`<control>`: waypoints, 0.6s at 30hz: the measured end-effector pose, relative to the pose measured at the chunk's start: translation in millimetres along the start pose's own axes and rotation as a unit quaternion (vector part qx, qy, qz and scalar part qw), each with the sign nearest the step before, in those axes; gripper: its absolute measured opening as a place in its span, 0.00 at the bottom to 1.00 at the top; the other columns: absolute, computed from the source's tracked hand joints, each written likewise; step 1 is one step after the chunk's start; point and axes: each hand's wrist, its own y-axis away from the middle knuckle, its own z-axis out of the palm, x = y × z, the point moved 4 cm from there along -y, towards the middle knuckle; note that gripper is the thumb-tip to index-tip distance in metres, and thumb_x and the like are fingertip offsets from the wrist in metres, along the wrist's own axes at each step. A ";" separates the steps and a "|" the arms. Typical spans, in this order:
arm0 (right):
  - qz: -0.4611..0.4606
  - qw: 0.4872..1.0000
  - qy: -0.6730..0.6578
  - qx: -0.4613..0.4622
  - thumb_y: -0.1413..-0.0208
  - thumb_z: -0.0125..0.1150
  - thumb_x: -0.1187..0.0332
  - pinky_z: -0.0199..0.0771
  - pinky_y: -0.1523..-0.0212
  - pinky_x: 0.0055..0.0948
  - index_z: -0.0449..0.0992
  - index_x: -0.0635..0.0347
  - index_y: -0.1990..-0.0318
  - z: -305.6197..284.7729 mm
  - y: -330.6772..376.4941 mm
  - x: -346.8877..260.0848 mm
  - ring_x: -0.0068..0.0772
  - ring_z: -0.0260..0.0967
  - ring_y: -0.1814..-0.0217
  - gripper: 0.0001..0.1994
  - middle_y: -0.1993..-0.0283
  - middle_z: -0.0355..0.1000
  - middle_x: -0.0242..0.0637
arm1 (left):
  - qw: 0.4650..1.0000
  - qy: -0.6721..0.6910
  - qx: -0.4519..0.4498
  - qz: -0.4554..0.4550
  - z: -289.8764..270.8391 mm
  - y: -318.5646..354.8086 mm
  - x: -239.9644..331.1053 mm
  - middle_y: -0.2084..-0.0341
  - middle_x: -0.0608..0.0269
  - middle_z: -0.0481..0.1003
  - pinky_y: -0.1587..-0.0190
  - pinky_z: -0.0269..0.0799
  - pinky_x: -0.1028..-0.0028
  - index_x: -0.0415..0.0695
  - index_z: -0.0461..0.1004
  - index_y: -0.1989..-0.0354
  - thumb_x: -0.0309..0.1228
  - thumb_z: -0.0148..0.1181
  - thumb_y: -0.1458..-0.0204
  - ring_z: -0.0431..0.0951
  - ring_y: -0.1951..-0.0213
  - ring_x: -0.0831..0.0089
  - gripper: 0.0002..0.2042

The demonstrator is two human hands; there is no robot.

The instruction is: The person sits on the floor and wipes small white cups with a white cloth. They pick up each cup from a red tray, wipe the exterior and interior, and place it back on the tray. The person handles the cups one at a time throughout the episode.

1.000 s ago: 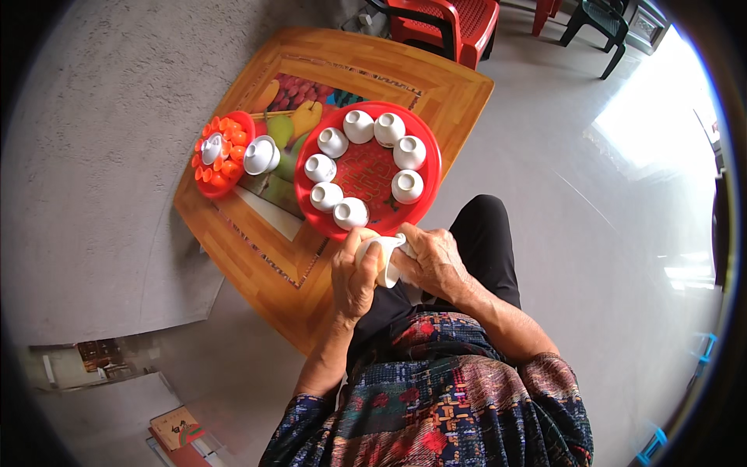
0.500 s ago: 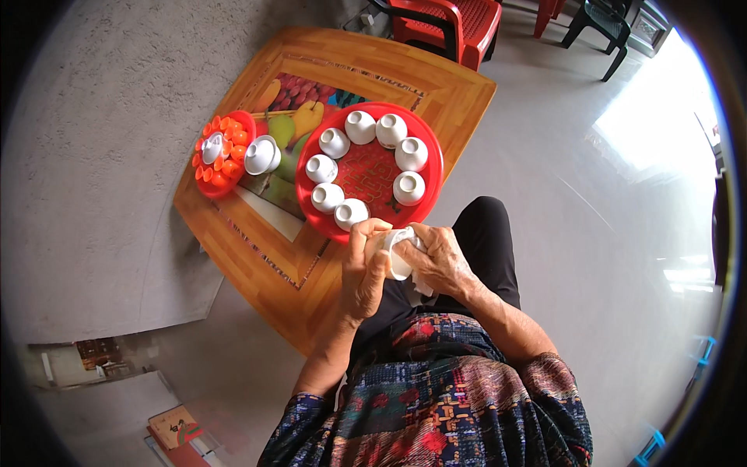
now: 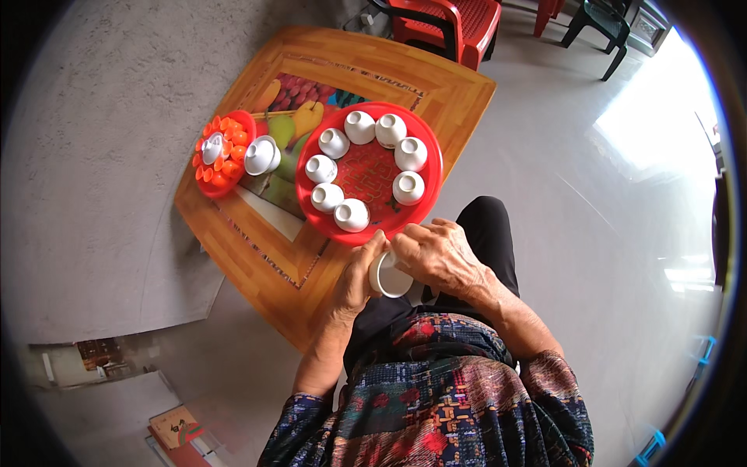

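White cup: a small white cup (image 3: 387,277) sits between both hands, just off the near edge of the wooden table (image 3: 257,257), above the person's lap.
Left hand: the left hand (image 3: 358,274) cups the outer wall, fingers curled closed around it, thumb up near the rim.
Right hand: the right hand (image 3: 437,255) lies over the mouth of the cup, fingers bent down together; whether a cloth sits under them cannot be told.
Red tray: a round red tray (image 3: 424,198) stands on the table just beyond the hands, its near rim almost touching the left thumb, with seven white cups (image 3: 352,215) in a ring, one gap on the near right side.
Orange holder: an orange ringed stand (image 3: 222,167) at the table's far left bears a lidded white piece (image 3: 212,147); another white cup (image 3: 261,156) rests beside it.
Grip advice: the left hand likely serves best as the steady holder while the right works around the rim, keeping the cup low over the lap.
Risk: glazed ware probably slips easily; the tray's near rim is close enough to be knocked.
Chairs: a red chair (image 3: 451,23) stands past the table.
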 end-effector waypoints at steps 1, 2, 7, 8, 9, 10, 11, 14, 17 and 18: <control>-0.032 0.999 0.026 -0.015 0.57 0.58 0.66 0.68 0.79 0.34 0.66 0.56 0.75 -3.2 -4.0 -3.6 0.34 0.67 0.81 0.08 0.81 0.61 0.30 | 0.999 0.032 -0.005 -0.034 2.4 1.1 0.6 0.80 0.70 0.69 0.77 0.65 0.79 0.41 0.71 0.68 0.48 0.34 0.39 0.68 0.76 0.84 0.23; -0.063 0.996 0.054 -0.031 0.58 0.58 0.66 0.68 0.78 0.33 0.66 0.55 0.75 -3.7 -5.3 -6.7 0.34 0.67 0.80 0.07 0.81 0.61 0.30 | 0.998 0.041 -0.003 -0.050 3.8 1.0 -4.1 0.80 0.70 0.69 0.77 0.65 0.80 0.41 0.71 0.68 0.48 0.34 0.39 0.69 0.76 0.84 0.24; -0.044 0.998 0.002 -0.048 0.58 0.58 0.66 0.68 0.78 0.34 0.67 0.56 0.74 -1.1 -1.6 -2.8 0.35 0.69 0.78 0.08 0.80 0.63 0.31 | 0.990 0.062 -0.017 -0.129 3.5 1.9 -11.1 0.79 0.69 0.71 0.73 0.65 0.80 0.39 0.71 0.68 0.48 0.32 0.38 0.70 0.74 0.82 0.26; -0.008 0.998 -0.034 -0.059 0.57 0.59 0.66 0.69 0.78 0.34 0.67 0.57 0.74 -0.3 -0.9 0.5 0.36 0.70 0.78 0.08 0.79 0.65 0.31 | 0.990 0.091 -0.023 -0.105 1.4 -1.4 -15.5 0.79 0.68 0.71 0.73 0.64 0.80 0.39 0.71 0.68 0.48 0.31 0.38 0.70 0.75 0.81 0.26; 0.041 0.994 -0.086 -0.052 0.54 0.60 0.64 0.69 0.79 0.37 0.67 0.58 0.74 -1.2 -0.9 2.9 0.41 0.71 0.78 0.10 0.80 0.68 0.36 | 0.989 0.119 -0.029 -0.080 0.6 -3.5 -16.8 0.79 0.68 0.71 0.73 0.64 0.80 0.38 0.71 0.68 0.48 0.30 0.38 0.70 0.75 0.81 0.27; 0.077 0.991 -0.091 -0.063 0.53 0.59 0.63 0.69 0.80 0.38 0.67 0.59 0.74 1.9 1.3 4.6 0.42 0.71 0.79 0.10 0.81 0.68 0.38 | 0.992 0.112 -0.019 -0.060 -0.6 -3.9 -16.3 0.80 0.68 0.71 0.73 0.64 0.79 0.38 0.71 0.69 0.48 0.30 0.38 0.69 0.76 0.81 0.27; 0.115 0.986 -0.095 -0.074 0.52 0.59 0.62 0.69 0.81 0.39 0.68 0.59 0.73 7.5 5.7 6.9 0.44 0.70 0.79 0.11 0.82 0.68 0.39 | 0.994 0.104 -0.011 -0.041 -1.1 -4.9 -14.3 0.80 0.67 0.71 0.73 0.63 0.79 0.38 0.71 0.69 0.48 0.29 0.38 0.69 0.76 0.81 0.27; 0.179 0.974 -0.109 -0.088 0.49 0.57 0.61 0.68 0.82 0.43 0.68 0.60 0.73 12.0 12.7 5.4 0.48 0.69 0.82 0.12 0.85 0.67 0.44 | 0.992 0.126 0.015 -0.012 0.8 -5.6 -13.4 0.81 0.67 0.71 0.75 0.62 0.78 0.38 0.71 0.70 0.49 0.27 0.38 0.69 0.78 0.81 0.29; 0.195 0.966 -0.095 -0.138 0.49 0.56 0.62 0.68 0.81 0.43 0.68 0.60 0.70 10.5 17.2 2.0 0.51 0.69 0.82 0.10 0.85 0.67 0.46 | 0.991 0.130 0.029 0.012 -1.4 -4.6 -25.6 0.82 0.67 0.70 0.77 0.61 0.79 0.39 0.71 0.71 0.50 0.27 0.39 0.67 0.80 0.81 0.29; 0.210 0.964 -0.114 -0.117 0.49 0.56 0.62 0.69 0.81 0.44 0.67 0.60 0.68 9.8 19.3 1.5 0.51 0.69 0.82 0.10 0.85 0.67 0.46 | 0.987 0.155 0.050 0.005 1.4 -4.6 -33.0 0.83 0.68 0.69 0.79 0.60 0.80 0.39 0.70 0.71 0.51 0.27 0.39 0.67 0.81 0.82 0.29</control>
